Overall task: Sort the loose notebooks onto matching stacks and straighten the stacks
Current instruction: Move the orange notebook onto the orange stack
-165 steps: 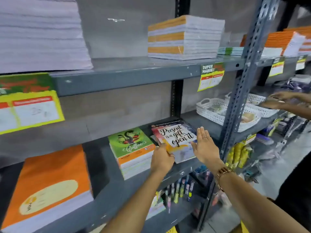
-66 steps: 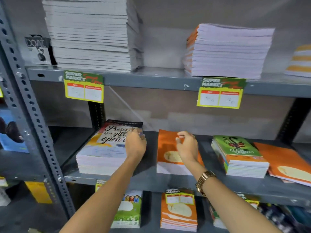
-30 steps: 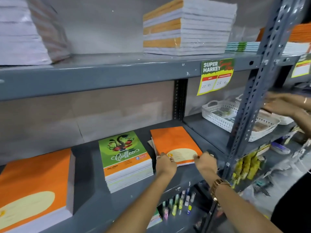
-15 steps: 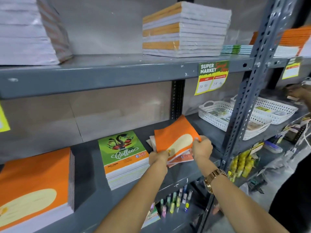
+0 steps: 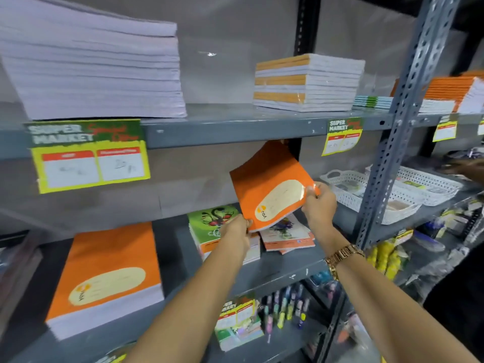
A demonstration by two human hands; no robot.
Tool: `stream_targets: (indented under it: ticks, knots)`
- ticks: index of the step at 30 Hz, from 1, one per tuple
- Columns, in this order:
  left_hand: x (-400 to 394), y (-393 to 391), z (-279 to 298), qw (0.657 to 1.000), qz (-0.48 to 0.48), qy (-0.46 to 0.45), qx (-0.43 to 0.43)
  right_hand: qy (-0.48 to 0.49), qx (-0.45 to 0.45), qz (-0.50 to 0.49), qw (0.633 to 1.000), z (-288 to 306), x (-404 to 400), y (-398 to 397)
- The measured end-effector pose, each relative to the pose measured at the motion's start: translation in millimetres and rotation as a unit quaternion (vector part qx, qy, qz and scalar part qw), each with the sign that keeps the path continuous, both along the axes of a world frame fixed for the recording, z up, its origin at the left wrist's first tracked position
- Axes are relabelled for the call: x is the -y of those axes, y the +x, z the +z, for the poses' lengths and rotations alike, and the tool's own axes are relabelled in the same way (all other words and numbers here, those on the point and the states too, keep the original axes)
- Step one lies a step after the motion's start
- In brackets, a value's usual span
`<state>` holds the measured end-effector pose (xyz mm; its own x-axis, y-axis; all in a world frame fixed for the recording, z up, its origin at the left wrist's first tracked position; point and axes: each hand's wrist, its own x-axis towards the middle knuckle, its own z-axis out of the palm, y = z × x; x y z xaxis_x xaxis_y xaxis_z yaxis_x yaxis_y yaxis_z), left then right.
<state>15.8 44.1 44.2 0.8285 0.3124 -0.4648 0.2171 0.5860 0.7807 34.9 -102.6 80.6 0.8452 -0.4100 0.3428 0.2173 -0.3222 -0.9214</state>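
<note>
Both hands hold a small bundle of orange notebooks tilted up above the middle shelf. My left hand grips its lower left corner and my right hand grips its right edge. Beneath the bundle lie a few loose notebooks with pale floral covers. Left of them stands a green "Coffee" notebook stack, partly hidden by my left hand. A tall stack of matching orange notebooks sits at the shelf's left.
The upper shelf carries a big white stack, an orange-and-white stack and more stacks at the right. A perforated grey upright stands right of my hands. White baskets sit beyond it, where another person's hand reaches. Pens and notebooks fill the lower shelf.
The orange bundle has been lifted higher off the loose pile and tipped more upright, uncovering the floral notebooks beneath. The camera has swung left, bringing the large orange stack further into view.
</note>
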Motion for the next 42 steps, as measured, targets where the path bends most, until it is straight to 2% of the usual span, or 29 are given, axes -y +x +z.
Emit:
stream_targets:
  ticks: [4, 10, 18, 21, 27, 30, 31, 35, 38, 40, 42]
  knots:
    - [-47.6, -39.2, 14.0, 0.998, 0.055, -0.003, 0.008, 0.029, -0.019, 0.018, 0.999, -8.9, -43.3, -20.7]
    - [-121.5, -89.8, 18.2, 0.991, 0.131, 0.016, 0.011, 0.074, -0.051, 0.099, 0.991, -18.9, -121.3, -52.2]
    - [-213.0, -151.1, 11.6, 0.972, 0.196, 0.125, -0.026, 0.068, -0.122, 0.19, 0.972, -48.8, -218.6, -87.1]
    - [-239.2, -167.6, 0.8, 0.968, 0.214, 0.129, -0.032, 0.07, -0.159, 0.216, 0.961, -58.1, -240.6, -99.5]
    - [-269.3, -188.1, -23.7, 0.954, 0.215, 0.184, -0.103, 0.007, -0.25, 0.227, 0.941, -80.9, -264.9, -113.3]
    - [-273.8, -194.3, -33.3, 0.948, 0.17, 0.242, -0.119, -0.059, -0.262, 0.217, 0.938, -88.1, -263.0, -119.6]
    - [-274.6, -195.4, -35.5, 0.937, 0.174, 0.273, -0.133, -0.074, -0.263, 0.213, 0.938, -88.9, -261.9, -121.2]
    - [-270.1, -191.0, -34.1, 0.902, 0.19, 0.359, -0.146, -0.111, -0.254, 0.215, 0.936, -92.0, -259.2, -120.0]
    - [-263.6, -190.0, -33.9, 0.875, 0.185, 0.419, -0.156, -0.184, -0.237, 0.222, 0.928, -93.1, -255.3, -118.2]
    - [-257.2, -190.0, -32.7, 0.851, 0.175, 0.471, -0.156, -0.209, -0.203, 0.197, 0.936, -91.8, -250.9, -116.7]
    - [-246.3, -186.0, -28.8, 0.841, 0.163, 0.496, -0.14, -0.212, -0.153, 0.175, 0.949, -90.3, -242.7, -112.3]
